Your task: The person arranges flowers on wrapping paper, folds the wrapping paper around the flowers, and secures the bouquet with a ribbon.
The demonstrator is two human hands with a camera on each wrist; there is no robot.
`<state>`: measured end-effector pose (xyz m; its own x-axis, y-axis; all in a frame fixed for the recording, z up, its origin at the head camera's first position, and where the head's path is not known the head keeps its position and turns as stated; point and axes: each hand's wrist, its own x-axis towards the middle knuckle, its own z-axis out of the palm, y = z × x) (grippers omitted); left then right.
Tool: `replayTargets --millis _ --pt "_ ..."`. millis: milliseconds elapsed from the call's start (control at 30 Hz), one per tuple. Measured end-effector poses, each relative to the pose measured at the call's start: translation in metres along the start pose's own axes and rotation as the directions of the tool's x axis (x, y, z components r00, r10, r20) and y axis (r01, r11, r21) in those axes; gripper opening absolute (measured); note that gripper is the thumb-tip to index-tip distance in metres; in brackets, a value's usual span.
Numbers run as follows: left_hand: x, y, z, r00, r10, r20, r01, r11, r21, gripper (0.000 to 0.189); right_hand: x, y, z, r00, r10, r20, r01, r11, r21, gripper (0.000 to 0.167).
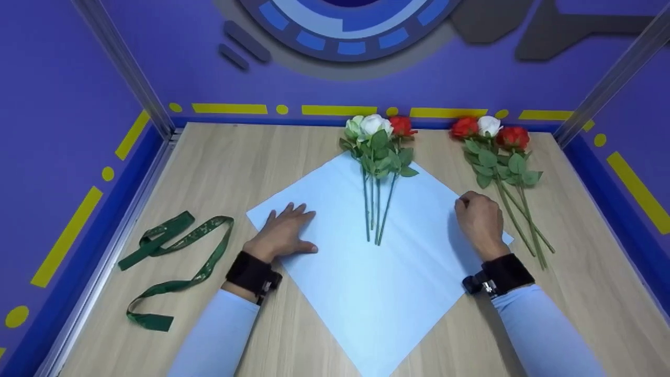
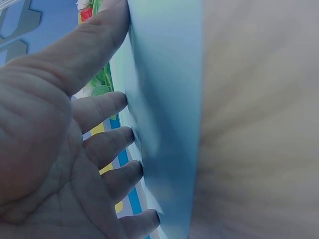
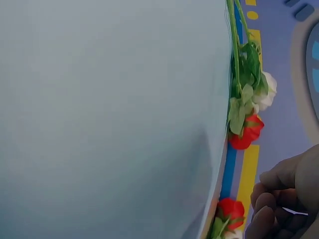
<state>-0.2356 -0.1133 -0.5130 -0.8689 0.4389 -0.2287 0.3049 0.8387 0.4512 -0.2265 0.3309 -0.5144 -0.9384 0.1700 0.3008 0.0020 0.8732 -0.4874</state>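
Observation:
A pale blue square sheet of paper (image 1: 335, 283) lies turned with a corner toward me. My left hand (image 1: 282, 233) rests on its left corner, fingers spread, fingertips touching the sheet in the left wrist view. Over the right corner my right hand (image 1: 480, 220) is raised with its fingers curled; nothing shows between them in the right wrist view. On the upper half of the paper lie several artificial roses (image 1: 374, 125), whitish and red, stems (image 1: 378, 209) toward me. Just right of my right hand lies another group of roses (image 1: 513, 137), two red and one white.
A dark green patterned ribbon (image 1: 209, 262) lies loosely looped on the wooden table (image 1: 220, 157) to the left. Blue panels with yellow marks (image 1: 230, 109) enclose the table at the back and sides. Metal posts (image 1: 125, 57) stand at the back corners.

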Motion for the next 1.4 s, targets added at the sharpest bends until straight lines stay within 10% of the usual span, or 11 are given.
replayTargets --millis 567,933,1400 --pt "0.001 -0.002 0.001 1.0 -0.019 0.008 0.019 1.0 0.0 0.09 0.002 0.07 -0.042 0.988 0.155 0.015 -0.153 0.981 -0.116 0.034" --pt "0.0 0.0 0.0 1.0 -0.014 0.001 0.014 1.0 -0.018 0.089 0.003 0.083 -0.052 0.945 0.27 0.184 -0.233 0.952 -0.199 0.033" --pt "0.0 0.0 0.001 1.0 -0.003 0.001 0.003 1.0 -0.027 0.089 0.002 0.075 -0.049 0.988 0.154 0.023 -0.147 0.973 -0.179 0.038"
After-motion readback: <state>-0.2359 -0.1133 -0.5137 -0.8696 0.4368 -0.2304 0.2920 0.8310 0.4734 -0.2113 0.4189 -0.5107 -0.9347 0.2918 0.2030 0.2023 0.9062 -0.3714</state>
